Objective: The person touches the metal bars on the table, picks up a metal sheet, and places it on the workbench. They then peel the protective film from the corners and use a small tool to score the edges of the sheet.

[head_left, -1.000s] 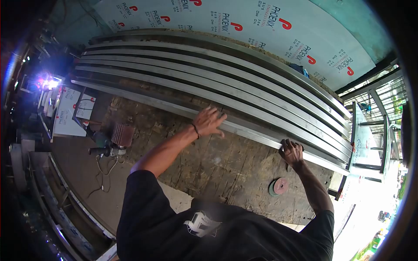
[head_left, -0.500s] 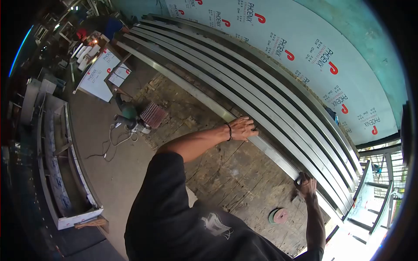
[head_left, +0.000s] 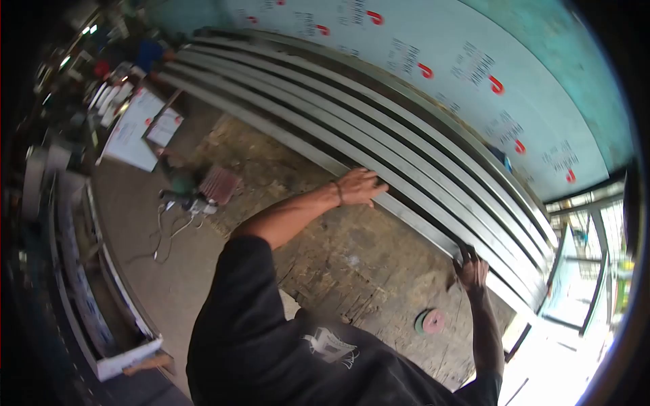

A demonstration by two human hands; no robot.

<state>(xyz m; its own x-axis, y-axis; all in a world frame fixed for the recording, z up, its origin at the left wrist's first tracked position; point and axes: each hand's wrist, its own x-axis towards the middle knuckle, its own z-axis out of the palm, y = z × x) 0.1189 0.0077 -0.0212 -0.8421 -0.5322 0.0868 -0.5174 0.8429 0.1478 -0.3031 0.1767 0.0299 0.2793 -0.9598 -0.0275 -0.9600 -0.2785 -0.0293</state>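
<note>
A long silver metal tube (head_left: 423, 227) lies on a worn wooden worktop (head_left: 352, 271), nearest me in a row of similar tubes. My left hand (head_left: 359, 187), with a dark band at the wrist, grips it near the middle, fingers over the top and thumb on the near side. Further right, my right hand (head_left: 472, 267) is closed around the same tube; part of its grip is hidden. Beyond it, several parallel metal tubes (head_left: 406, 172) lie with dark gaps between them. A pink and green abrasive disc (head_left: 433, 321) rests on the worktop near my right forearm.
A power tool with a corded body (head_left: 196, 203) and a reddish ribbed wheel (head_left: 220, 185) sits left on the worktop. Printed sheet metal (head_left: 447, 57) stands behind the tubes. A long metal trough (head_left: 128, 362) is at lower left. Metal frames (head_left: 586, 271) stand at right.
The nearest tube now lies closer to the row behind it, with both hands still on it. The view has shifted and blurred slightly.
</note>
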